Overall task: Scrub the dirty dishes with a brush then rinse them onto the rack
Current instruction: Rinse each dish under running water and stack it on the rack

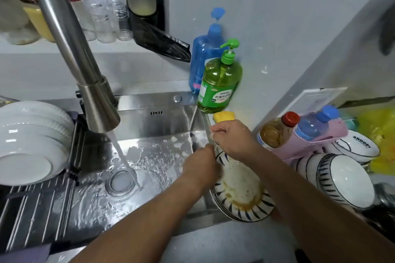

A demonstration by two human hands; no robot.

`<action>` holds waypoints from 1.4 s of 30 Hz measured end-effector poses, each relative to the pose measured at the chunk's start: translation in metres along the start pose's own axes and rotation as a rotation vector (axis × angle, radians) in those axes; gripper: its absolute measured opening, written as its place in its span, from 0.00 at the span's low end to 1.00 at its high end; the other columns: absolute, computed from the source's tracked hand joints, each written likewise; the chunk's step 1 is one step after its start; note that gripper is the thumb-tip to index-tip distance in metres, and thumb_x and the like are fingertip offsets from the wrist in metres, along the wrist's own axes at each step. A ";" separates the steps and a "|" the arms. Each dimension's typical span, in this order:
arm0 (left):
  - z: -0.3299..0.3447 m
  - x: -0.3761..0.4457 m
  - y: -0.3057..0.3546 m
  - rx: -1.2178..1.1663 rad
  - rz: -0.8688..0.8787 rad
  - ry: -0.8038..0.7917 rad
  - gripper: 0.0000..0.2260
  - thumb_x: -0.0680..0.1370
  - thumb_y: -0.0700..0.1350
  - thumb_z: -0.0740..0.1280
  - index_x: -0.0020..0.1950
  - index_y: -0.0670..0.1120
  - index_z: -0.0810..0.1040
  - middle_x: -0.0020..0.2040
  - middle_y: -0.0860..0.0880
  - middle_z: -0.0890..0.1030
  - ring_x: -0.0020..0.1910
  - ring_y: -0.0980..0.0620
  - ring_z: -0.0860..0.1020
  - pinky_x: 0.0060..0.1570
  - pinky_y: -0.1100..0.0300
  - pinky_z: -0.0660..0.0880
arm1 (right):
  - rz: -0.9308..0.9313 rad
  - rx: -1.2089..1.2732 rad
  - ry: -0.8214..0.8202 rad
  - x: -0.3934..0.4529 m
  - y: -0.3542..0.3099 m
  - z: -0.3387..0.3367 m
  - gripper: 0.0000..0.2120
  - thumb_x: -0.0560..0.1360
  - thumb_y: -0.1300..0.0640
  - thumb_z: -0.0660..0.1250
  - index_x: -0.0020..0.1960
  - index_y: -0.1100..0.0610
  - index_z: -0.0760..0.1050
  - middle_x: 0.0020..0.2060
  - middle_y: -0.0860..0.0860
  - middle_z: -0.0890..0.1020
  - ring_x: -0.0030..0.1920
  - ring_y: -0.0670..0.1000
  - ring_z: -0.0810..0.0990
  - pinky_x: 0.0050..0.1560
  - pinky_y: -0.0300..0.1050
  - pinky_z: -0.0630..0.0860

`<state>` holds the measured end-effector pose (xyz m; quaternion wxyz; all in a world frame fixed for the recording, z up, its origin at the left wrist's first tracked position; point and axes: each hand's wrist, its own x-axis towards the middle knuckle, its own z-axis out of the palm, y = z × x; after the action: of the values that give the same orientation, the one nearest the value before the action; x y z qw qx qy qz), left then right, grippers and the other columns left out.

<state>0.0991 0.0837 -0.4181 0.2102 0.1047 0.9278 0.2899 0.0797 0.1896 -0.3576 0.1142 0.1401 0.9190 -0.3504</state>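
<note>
A blue-striped plate (pixel 245 209), smeared with yellowish residue, tilts over the sink's right edge on top of other plate rims. My left hand (pixel 201 166) is closed on its upper left rim. Just above the plate, my right hand (pixel 233 141) has its fingers curled around something wet. A yellow sponge-like scrubber head (pixel 224 116) sticks out right behind that hand; its handle is hidden. Clean white bowls (pixel 32 139) are stacked on the dark slatted rack (pixel 38 205) over the sink's left side.
The steel faucet (pixel 96 100) runs water into the sink (pixel 154 156) near the drain (pixel 120 181). Green (pixel 220 85) and blue (pixel 205 55) soap bottles stand at the back corner. Striped bowls (pixel 346 179) and two bottles (pixel 277 132) crowd the right counter.
</note>
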 end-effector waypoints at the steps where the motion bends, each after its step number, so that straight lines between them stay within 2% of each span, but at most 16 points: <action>1: 0.000 0.000 0.002 0.031 0.001 -0.003 0.08 0.79 0.42 0.65 0.57 0.42 0.72 0.54 0.40 0.81 0.54 0.38 0.80 0.43 0.55 0.68 | 0.006 0.000 0.001 0.000 0.001 -0.001 0.12 0.79 0.58 0.68 0.61 0.59 0.83 0.56 0.54 0.85 0.56 0.53 0.81 0.49 0.37 0.70; 7: -0.009 -0.003 0.012 0.127 -0.020 -0.023 0.10 0.82 0.42 0.61 0.62 0.41 0.72 0.59 0.40 0.81 0.59 0.39 0.80 0.45 0.55 0.68 | 0.009 0.000 0.003 0.003 0.001 -0.003 0.14 0.79 0.57 0.68 0.63 0.55 0.82 0.58 0.52 0.84 0.59 0.52 0.80 0.54 0.36 0.70; 11: -0.013 -0.006 0.020 0.036 -0.007 -0.016 0.15 0.82 0.41 0.60 0.69 0.41 0.68 0.57 0.40 0.82 0.55 0.39 0.81 0.43 0.54 0.68 | -0.008 0.016 0.019 0.002 -0.004 -0.004 0.13 0.79 0.58 0.68 0.62 0.55 0.82 0.59 0.51 0.84 0.60 0.51 0.80 0.56 0.36 0.70; 13: -0.014 -0.007 0.018 -0.080 0.014 -0.015 0.16 0.82 0.40 0.60 0.70 0.41 0.67 0.55 0.40 0.82 0.53 0.38 0.81 0.43 0.53 0.70 | -0.040 0.017 0.031 0.001 -0.009 -0.006 0.13 0.79 0.59 0.68 0.62 0.55 0.82 0.58 0.51 0.84 0.56 0.48 0.80 0.53 0.33 0.69; 15: -0.018 -0.009 0.009 -0.209 0.011 -0.025 0.14 0.80 0.39 0.61 0.66 0.41 0.70 0.53 0.40 0.83 0.52 0.38 0.81 0.46 0.50 0.76 | -0.074 0.041 0.040 -0.001 -0.015 -0.009 0.13 0.79 0.59 0.68 0.62 0.55 0.82 0.56 0.51 0.85 0.50 0.46 0.80 0.50 0.33 0.70; 17: -0.025 -0.011 -0.008 -0.390 -0.034 -0.032 0.14 0.77 0.40 0.61 0.62 0.44 0.76 0.51 0.41 0.84 0.49 0.39 0.83 0.49 0.45 0.82 | -0.110 0.070 0.051 -0.002 -0.023 -0.012 0.13 0.78 0.57 0.68 0.62 0.54 0.82 0.54 0.50 0.86 0.51 0.47 0.82 0.56 0.39 0.76; 19: -0.034 -0.016 -0.028 -0.645 -0.105 -0.022 0.13 0.78 0.37 0.62 0.59 0.44 0.80 0.49 0.40 0.85 0.42 0.43 0.85 0.43 0.45 0.84 | -0.147 0.084 0.052 -0.005 -0.033 -0.012 0.13 0.79 0.56 0.68 0.63 0.53 0.82 0.54 0.49 0.86 0.54 0.47 0.82 0.60 0.41 0.76; 21: -0.045 -0.024 -0.047 -0.876 -0.198 0.026 0.14 0.80 0.31 0.62 0.62 0.41 0.80 0.49 0.38 0.84 0.38 0.46 0.84 0.39 0.48 0.85 | -0.195 0.100 0.039 -0.006 -0.045 -0.007 0.14 0.79 0.56 0.69 0.64 0.55 0.82 0.55 0.49 0.85 0.55 0.47 0.82 0.60 0.39 0.75; 23: -0.055 -0.034 -0.067 -1.045 -0.273 0.092 0.14 0.80 0.30 0.62 0.63 0.41 0.78 0.51 0.37 0.83 0.40 0.44 0.84 0.41 0.44 0.85 | -0.229 0.085 0.027 -0.006 -0.055 0.004 0.13 0.79 0.56 0.69 0.63 0.56 0.82 0.56 0.49 0.85 0.55 0.47 0.82 0.60 0.39 0.75; 26: -0.065 -0.047 -0.093 -1.171 -0.336 0.173 0.13 0.80 0.30 0.64 0.62 0.42 0.75 0.54 0.37 0.83 0.41 0.44 0.86 0.38 0.51 0.84 | -0.234 0.074 -0.004 -0.003 -0.063 0.029 0.12 0.79 0.56 0.69 0.61 0.55 0.83 0.52 0.50 0.87 0.51 0.47 0.83 0.56 0.42 0.78; 30: -0.076 -0.059 -0.129 -1.211 -0.425 0.279 0.15 0.79 0.30 0.66 0.64 0.41 0.71 0.54 0.35 0.83 0.42 0.40 0.86 0.35 0.54 0.83 | -0.206 0.048 -0.074 -0.003 -0.074 0.063 0.10 0.79 0.56 0.69 0.58 0.55 0.84 0.46 0.49 0.87 0.43 0.49 0.83 0.48 0.42 0.78; 32: -0.078 -0.063 -0.139 -1.189 -0.452 0.323 0.15 0.79 0.30 0.66 0.63 0.41 0.70 0.54 0.34 0.82 0.41 0.40 0.85 0.33 0.55 0.83 | -0.187 0.037 -0.092 -0.003 -0.075 0.075 0.11 0.79 0.56 0.69 0.60 0.55 0.83 0.50 0.50 0.87 0.46 0.49 0.83 0.50 0.41 0.78; 35: -0.084 -0.073 -0.157 -1.183 -0.466 0.425 0.15 0.79 0.28 0.65 0.62 0.42 0.69 0.52 0.35 0.80 0.34 0.44 0.82 0.30 0.57 0.82 | -0.140 0.030 -0.101 -0.001 -0.077 0.098 0.12 0.79 0.56 0.69 0.61 0.53 0.83 0.52 0.49 0.86 0.49 0.49 0.83 0.53 0.41 0.78; 37: -0.087 -0.078 -0.167 -1.191 -0.468 0.488 0.16 0.79 0.27 0.64 0.63 0.42 0.68 0.51 0.38 0.79 0.36 0.45 0.82 0.29 0.58 0.81 | -0.125 0.068 -0.131 0.001 -0.076 0.113 0.11 0.78 0.58 0.70 0.60 0.54 0.83 0.52 0.50 0.86 0.48 0.48 0.83 0.51 0.38 0.76; 40: -0.090 -0.081 -0.181 -1.217 -0.464 0.563 0.20 0.79 0.26 0.63 0.65 0.44 0.68 0.52 0.41 0.80 0.42 0.46 0.82 0.32 0.56 0.82 | -0.099 0.123 -0.079 0.002 -0.074 0.129 0.07 0.75 0.61 0.70 0.51 0.54 0.84 0.44 0.50 0.87 0.44 0.49 0.83 0.44 0.38 0.74; 42: -0.090 -0.082 -0.187 -1.262 -0.468 0.589 0.22 0.78 0.25 0.63 0.66 0.45 0.68 0.53 0.43 0.80 0.45 0.46 0.82 0.38 0.52 0.83 | -0.080 0.132 0.017 0.002 -0.075 0.135 0.04 0.74 0.61 0.71 0.46 0.53 0.80 0.37 0.47 0.82 0.40 0.50 0.80 0.39 0.41 0.72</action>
<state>0.1177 -0.1380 -0.4332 0.0286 -0.3193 0.6003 0.7327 0.0677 0.0451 -0.4111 0.0831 0.1136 0.8997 -0.4132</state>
